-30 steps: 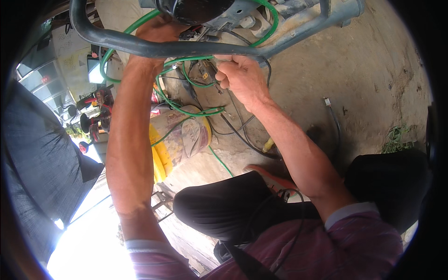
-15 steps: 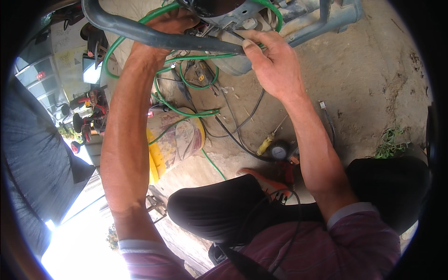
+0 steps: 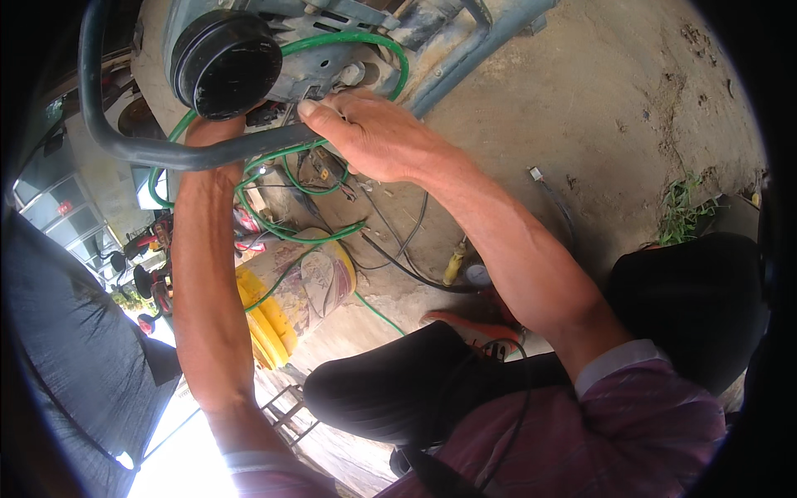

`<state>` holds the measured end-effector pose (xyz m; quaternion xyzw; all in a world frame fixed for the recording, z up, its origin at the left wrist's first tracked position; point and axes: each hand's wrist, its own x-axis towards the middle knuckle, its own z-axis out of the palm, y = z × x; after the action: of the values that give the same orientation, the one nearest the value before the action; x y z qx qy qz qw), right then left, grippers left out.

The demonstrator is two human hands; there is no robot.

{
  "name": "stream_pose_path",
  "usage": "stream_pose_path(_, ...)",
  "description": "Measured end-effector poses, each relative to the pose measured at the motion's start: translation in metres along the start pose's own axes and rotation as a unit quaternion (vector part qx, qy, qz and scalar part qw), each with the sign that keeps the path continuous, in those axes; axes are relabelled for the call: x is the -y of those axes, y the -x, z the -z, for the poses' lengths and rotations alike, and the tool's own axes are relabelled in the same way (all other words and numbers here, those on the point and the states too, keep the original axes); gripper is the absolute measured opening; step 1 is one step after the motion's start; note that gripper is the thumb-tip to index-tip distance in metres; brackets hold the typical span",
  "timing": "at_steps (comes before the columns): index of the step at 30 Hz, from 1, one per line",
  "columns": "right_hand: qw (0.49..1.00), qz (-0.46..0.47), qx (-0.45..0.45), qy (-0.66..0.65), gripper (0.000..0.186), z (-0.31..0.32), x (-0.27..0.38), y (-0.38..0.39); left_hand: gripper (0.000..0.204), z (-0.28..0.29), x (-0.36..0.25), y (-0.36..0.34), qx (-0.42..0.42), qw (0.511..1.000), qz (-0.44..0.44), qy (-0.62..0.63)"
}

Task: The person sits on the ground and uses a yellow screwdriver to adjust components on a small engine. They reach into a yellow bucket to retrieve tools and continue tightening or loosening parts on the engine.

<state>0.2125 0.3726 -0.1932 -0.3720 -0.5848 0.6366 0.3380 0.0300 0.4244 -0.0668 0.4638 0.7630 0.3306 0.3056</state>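
My left hand (image 3: 214, 133) reaches under a black round housing (image 3: 226, 62) on a blue-grey machine body (image 3: 328, 25), partly behind a bent dark tubular bar (image 3: 116, 141); its fingers are hidden. My right hand (image 3: 361, 133) is beside the housing at the bar's right part, thumb extended, fingers curled; what they grip, if anything, is hard to make out. A green hose (image 3: 390, 50) loops over the machine and around my left wrist. Dark cables and a small yellow-marked plug (image 3: 324, 166) lie below my hands.
A stained bucket with yellow lid (image 3: 261, 319) lies on its side on the dirt ground (image 3: 598, 108). A yellow-handled tool (image 3: 454, 264), round gauge (image 3: 477, 275) and loose cable (image 3: 552, 203) lie nearby. Dark tarp (image 3: 83, 349) and parked vehicles (image 3: 149, 286) are at left.
My right hand rose from below the bar onto it, then shifted left toward the black housing. More of the machine and housing shows; the scene has shifted down and left in view.
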Motion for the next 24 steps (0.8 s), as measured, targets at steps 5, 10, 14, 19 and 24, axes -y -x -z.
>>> stream_pose_path(5,0.987,-0.041,0.063,-0.140,0.067,0.009,0.003,-0.006,0.037,0.003,-0.008,0.001,0.052,0.998,-0.018,-0.018)
stream_pose_path(10,0.976,-0.065,0.095,-0.184,0.058,0.012,0.005,-0.010,0.037,0.019,-0.002,-0.012,0.136,0.986,-0.084,-0.054)
stream_pose_path(14,0.974,-0.067,0.114,-0.182,0.057,0.020,0.012,-0.008,0.036,0.018,-0.013,-0.007,0.150,0.980,-0.096,-0.086)
stream_pose_path(19,0.977,-0.074,0.107,-0.168,0.058,0.016,0.008,-0.009,0.034,0.023,-0.018,-0.009,0.182,0.959,-0.132,-0.171)
stream_pose_path(24,0.979,-0.074,0.104,-0.162,0.059,0.014,0.010,-0.008,0.036,0.026,-0.020,-0.012,0.211,0.923,-0.166,-0.276)
